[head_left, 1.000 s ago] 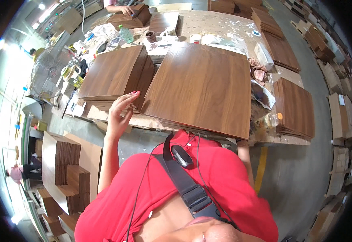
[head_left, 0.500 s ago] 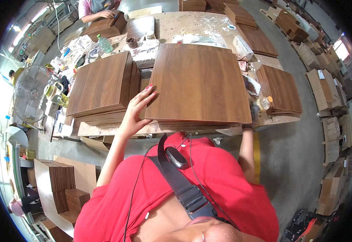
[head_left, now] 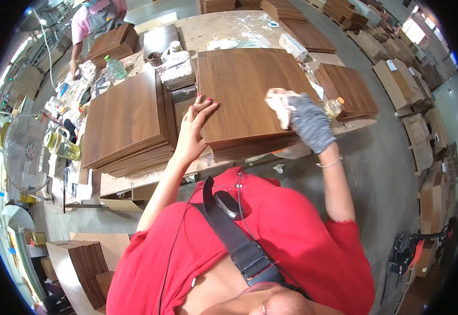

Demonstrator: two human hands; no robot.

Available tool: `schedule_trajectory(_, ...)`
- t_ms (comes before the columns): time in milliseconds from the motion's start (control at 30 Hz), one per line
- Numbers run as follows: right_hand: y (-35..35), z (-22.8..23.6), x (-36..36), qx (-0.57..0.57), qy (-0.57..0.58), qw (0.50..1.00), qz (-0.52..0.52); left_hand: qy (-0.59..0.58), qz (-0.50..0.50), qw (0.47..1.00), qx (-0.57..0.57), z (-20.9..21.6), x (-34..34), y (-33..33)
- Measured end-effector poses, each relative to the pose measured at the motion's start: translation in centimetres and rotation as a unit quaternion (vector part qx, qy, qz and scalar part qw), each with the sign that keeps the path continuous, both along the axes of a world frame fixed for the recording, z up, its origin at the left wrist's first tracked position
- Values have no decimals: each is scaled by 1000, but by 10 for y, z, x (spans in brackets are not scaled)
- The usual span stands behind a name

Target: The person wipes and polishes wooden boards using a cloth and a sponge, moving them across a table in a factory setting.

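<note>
A brown wood-grain board [head_left: 239, 89] tops the middle stack on the worktable, directly before me. My left hand [head_left: 194, 123] is bare, its fingers spread over the board's left edge with the fingertips on the surface. In a grey glove, my right hand [head_left: 312, 122] is closed on a crumpled whitish cloth [head_left: 280, 106] over the right part of the board. The glove hides part of the cloth. Left of the middle stack stands a second stack of similar boards [head_left: 126, 118].
A stack of boards [head_left: 347, 89] and a small bottle with an orange cap [head_left: 335, 107] stand to the right. Farther off are a green bottle [head_left: 115, 68] and a dark pot [head_left: 154, 59]. Across the table a person in pink [head_left: 84, 26] reaches down. A fan [head_left: 26, 149] stands left.
My right hand has come up from beside the stack onto the board, now showing the cloth. My left hand stays at the left edge. The person across has reached down toward the table.
</note>
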State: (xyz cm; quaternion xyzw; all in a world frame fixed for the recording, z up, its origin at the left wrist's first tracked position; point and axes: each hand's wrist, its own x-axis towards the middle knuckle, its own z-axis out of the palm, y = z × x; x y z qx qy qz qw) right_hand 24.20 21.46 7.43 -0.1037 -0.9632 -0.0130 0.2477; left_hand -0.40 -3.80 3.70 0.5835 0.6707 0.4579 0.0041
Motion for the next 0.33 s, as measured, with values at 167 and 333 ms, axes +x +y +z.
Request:
schedule_trajectory(167,-79,24,-52,-100,-25,993,-60,-36,17,999,-1,-9,12,-13)
schedule_trajectory(333,-61,-5,-52,-204,8,977,-54,-87,78,992,44,-92,16,-53)
